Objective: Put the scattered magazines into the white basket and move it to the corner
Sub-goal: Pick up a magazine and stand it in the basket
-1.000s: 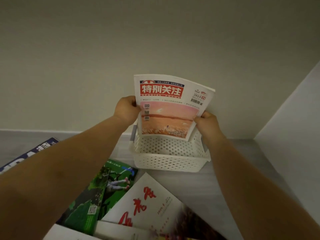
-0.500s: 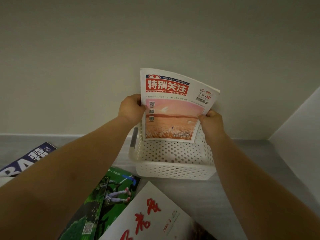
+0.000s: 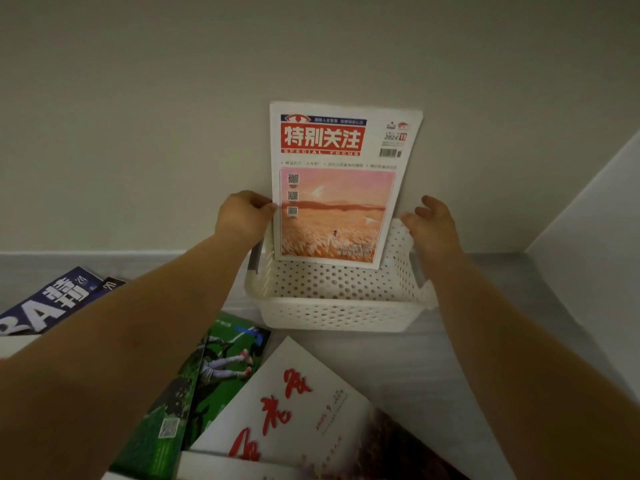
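Head view, centre frame: left hand pinches the glossy magazine standing upright in the perforated white plastic basket; right hand, fingers loosely spread, hovers just beside its right edge.

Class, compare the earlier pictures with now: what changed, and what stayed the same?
The right hand let go of the Special Focus magazine, fingers now open. The magazine straightened upright in the white basket. The left hand still pinches its edge; basket and scattered magazines unmoved.
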Available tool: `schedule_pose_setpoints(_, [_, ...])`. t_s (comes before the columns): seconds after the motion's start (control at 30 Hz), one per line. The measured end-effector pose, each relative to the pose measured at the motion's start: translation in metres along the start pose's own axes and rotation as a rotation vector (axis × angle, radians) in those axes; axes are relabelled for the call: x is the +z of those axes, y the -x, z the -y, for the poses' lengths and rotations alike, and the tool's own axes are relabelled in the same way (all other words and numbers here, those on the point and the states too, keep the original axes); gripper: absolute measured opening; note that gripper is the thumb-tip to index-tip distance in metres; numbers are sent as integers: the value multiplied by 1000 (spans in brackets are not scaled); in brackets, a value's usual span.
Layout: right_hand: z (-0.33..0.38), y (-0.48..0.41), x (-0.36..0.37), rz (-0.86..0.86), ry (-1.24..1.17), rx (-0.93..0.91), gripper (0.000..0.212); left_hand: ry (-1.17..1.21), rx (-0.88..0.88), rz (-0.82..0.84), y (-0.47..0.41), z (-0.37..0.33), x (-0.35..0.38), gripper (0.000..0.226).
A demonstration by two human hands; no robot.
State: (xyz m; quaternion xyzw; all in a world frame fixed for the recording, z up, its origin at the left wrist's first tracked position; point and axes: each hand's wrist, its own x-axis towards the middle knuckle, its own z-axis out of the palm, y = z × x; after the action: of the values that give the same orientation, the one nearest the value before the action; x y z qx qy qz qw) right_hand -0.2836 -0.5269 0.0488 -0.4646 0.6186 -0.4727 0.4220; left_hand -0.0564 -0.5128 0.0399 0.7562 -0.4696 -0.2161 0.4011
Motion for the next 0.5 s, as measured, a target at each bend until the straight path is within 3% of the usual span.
schedule_pose_setpoints(0.13, [8, 26, -17, -42, 23, -53, 45, 81, 21, -65, 25, -2, -18, 25])
schedule_pose_setpoints(0.23, [3, 61, -39, -43, 179, -111, 34, 198, 14, 1, 72, 13, -43, 19])
schedule_pose_setpoints(0.37, [-22, 125, -71, 230, 372, -117, 26, 140, 74, 191, 165, 49, -68, 28])
schedule_pose_setpoints(0.5, [-60, 189, -85, 511, 549, -61, 33, 45, 78, 368, 256, 78, -75, 36])
